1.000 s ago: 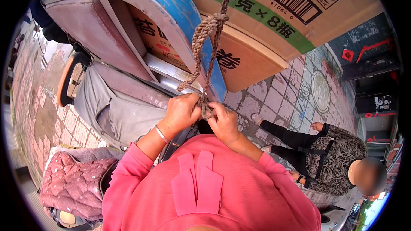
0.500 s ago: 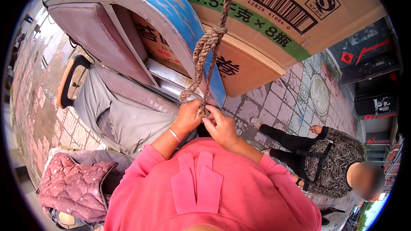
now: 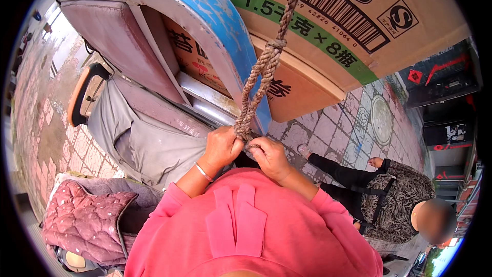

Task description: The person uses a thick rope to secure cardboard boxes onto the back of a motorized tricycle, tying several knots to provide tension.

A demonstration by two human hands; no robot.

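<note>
The step in hand is tying down a load: both hands work the lower end of a thick braided rope (image 3: 264,74) that runs up over the stacked cardboard boxes (image 3: 353,15) on a cart with a chipped blue rim (image 3: 225,36). The left hand (image 3: 221,146) is closed around the rope just below its doubled strands, and the right hand (image 3: 269,156) is closed on the strand end beside it; the 2 hands touch, close to the chest, just beside the lower edge of the blue rim. The rope appears taut, and a knot sits higher up, against the edge of the lower box. By judgement, the next move calls for steady downward tension from 1 hand while the other passes or cinches the free end, since slack would loosen the lashing. Compared with the frame 0.5 s earlier, the hands stay at the same point on the rope, with the grip drawn slightly tighter and lower. A second person (image 3: 394,202) sits at the right on the paving.
</note>
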